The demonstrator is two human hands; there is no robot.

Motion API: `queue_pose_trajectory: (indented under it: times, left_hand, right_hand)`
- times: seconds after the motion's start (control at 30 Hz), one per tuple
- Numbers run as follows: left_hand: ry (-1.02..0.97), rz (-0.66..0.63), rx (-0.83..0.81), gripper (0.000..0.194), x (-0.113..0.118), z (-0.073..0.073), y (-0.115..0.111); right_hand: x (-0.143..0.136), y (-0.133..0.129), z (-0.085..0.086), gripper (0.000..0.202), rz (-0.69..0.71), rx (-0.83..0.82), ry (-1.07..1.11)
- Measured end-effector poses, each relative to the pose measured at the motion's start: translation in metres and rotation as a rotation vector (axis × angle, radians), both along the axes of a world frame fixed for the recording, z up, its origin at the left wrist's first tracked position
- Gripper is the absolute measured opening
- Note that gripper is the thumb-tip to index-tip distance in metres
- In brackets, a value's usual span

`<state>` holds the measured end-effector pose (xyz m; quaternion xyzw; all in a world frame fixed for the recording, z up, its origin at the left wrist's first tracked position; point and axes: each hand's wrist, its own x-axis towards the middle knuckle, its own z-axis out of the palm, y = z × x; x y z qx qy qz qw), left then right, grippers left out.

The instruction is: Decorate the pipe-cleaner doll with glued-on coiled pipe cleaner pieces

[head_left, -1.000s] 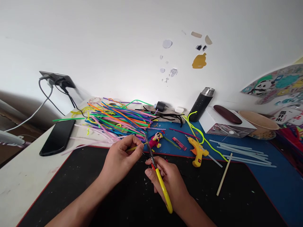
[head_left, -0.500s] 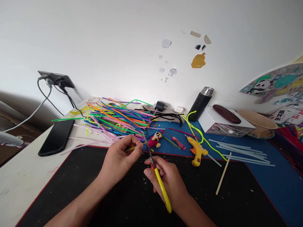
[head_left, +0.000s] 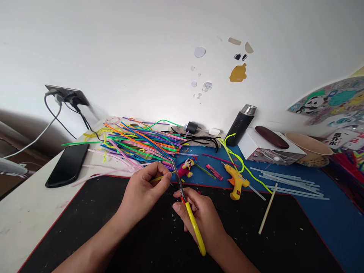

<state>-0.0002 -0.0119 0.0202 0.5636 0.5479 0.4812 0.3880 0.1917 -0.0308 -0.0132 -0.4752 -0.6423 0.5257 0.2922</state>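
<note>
My left hand (head_left: 149,185) pinches a short yellow pipe cleaner (head_left: 158,178) between thumb and fingers. Its tip points right, at the blades of the yellow-handled scissors (head_left: 194,227). Those scissors are gripped in my right hand (head_left: 200,212), blades pointing up and away from me; whether the blades touch the pipe cleaner I cannot tell. Just beyond the blades lies a small pink and yellow figure (head_left: 187,168). Behind my left hand spreads a heap of coloured pipe cleaners (head_left: 145,142).
A yellow glue gun (head_left: 236,182) lies right of my hands, near clear glue sticks (head_left: 292,184) and a wooden stick (head_left: 267,209). A black flask (head_left: 241,125), a tissue box (head_left: 267,146) and a bowl (head_left: 308,143) stand behind. A phone (head_left: 67,165) lies left on the table.
</note>
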Motion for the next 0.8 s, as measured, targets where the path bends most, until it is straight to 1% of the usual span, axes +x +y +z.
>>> queue_pose_trajectory:
  times: [0.53,0.8]
  left_hand:
    - [-0.005,-0.014,-0.003,0.026,0.0,-0.0012,0.0009]
    - [-0.002,-0.012,0.004,0.025,0.001,0.0005,-0.0007]
  right_hand:
    - [0.0008,-0.0002,0.0012,0.038,0.012,-0.008,-0.006]
    - [0.0015,-0.0001,0.0013,0.039,0.009,0.011,-0.019]
